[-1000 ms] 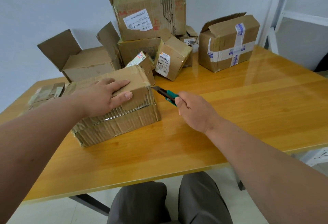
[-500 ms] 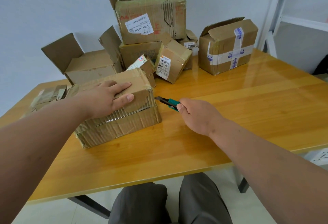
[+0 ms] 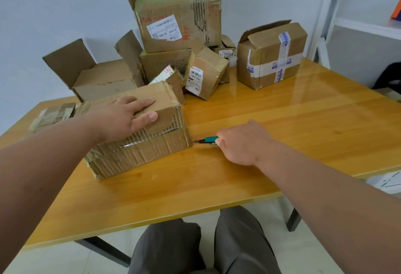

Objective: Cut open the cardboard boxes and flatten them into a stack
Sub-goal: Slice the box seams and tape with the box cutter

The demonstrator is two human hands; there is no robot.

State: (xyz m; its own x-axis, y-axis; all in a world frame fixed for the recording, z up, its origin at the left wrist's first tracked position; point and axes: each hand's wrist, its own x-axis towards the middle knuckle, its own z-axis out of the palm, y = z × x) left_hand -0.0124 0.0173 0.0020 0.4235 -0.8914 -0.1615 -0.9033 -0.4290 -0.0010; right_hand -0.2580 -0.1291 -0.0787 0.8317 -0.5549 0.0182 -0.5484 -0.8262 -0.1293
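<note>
A worn, taped cardboard box [image 3: 138, 152] lies on the wooden table [image 3: 260, 165] in front of me. My left hand [image 3: 128, 115] presses flat on its top, thumb over the near edge. My right hand [image 3: 240, 141] grips a green utility knife [image 3: 209, 140]; its blade tip points at the bottom right corner of the box, at table level, just beside the cardboard. A flattened piece of cardboard [image 3: 52, 115] lies at the left table edge, behind my left arm.
Several more boxes are piled against the back wall: an open one [image 3: 102, 80] at left, a big labelled one [image 3: 178, 21] on top, a small tilted one [image 3: 206, 74], a blue-taped one [image 3: 271, 56] at right. A white shelf frame [image 3: 347, 26] stands at right.
My right hand has drawn the knife down along the box's right corner, from the top edge to table level. My left hand has stayed on the box top.
</note>
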